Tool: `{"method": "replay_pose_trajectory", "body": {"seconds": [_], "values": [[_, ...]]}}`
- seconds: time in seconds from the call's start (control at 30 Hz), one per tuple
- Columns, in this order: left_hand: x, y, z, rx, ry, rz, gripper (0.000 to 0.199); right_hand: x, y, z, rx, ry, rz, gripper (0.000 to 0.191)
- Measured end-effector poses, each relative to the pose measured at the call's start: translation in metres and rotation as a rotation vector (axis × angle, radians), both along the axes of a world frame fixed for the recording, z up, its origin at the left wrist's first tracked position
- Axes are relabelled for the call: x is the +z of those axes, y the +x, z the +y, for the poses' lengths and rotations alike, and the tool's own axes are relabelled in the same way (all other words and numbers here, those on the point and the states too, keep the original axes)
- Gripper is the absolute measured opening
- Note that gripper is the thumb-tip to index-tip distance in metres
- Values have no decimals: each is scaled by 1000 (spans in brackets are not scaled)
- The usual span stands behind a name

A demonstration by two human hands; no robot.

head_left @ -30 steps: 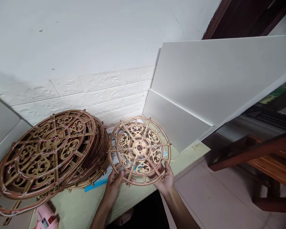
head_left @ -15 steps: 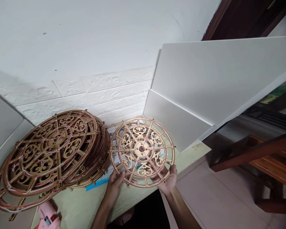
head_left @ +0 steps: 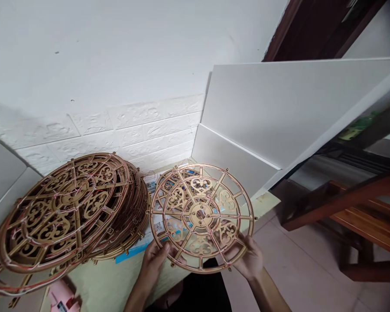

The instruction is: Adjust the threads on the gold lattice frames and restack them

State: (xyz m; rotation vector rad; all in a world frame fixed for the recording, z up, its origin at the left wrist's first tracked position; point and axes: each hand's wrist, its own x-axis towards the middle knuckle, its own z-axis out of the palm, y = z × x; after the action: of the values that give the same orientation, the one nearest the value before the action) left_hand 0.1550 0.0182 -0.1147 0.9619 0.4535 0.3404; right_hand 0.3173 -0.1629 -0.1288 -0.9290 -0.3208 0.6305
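Observation:
A round openwork wooden wheel [head_left: 199,213] with scrollwork and spokes is held up in front of me by both hands. My left hand [head_left: 154,264] grips its lower left rim, and my right hand [head_left: 248,258] grips its lower right rim. To the left, a stack of similar wooden wheels [head_left: 74,195] lies tilted on the table, threaded with thin red and white wires. The stack's right side is close to the held wheel, and its lower part runs out of view at the left edge.
Papers with a blue edge [head_left: 131,252] lie under the wheels on the pale table [head_left: 263,203]. A pink object [head_left: 63,299] sits at the front. White panels [head_left: 279,115] lean on a white brick-textured wall [head_left: 94,134]. A wooden bench [head_left: 357,212] stands on the tiled floor [head_left: 295,273].
The held wheel has moved right and turned slightly, with my right hand shifting right past the table edge. The view has also shifted slightly.

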Motion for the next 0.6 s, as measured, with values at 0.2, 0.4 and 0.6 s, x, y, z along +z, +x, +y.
{"method": "replay_pose_trajectory", "body": {"seconds": [0.2,0.4,0.6], "values": [[41,-20,-18,167,0,24,45,18,-12,4,23,-121,115,38],[63,-33,-26,384,59,64,40,69,-3,36,-798,-211,-538,33],[61,-34,-32,502,47,44,43,143,-28,67,-798,-275,-1542,22]]}}
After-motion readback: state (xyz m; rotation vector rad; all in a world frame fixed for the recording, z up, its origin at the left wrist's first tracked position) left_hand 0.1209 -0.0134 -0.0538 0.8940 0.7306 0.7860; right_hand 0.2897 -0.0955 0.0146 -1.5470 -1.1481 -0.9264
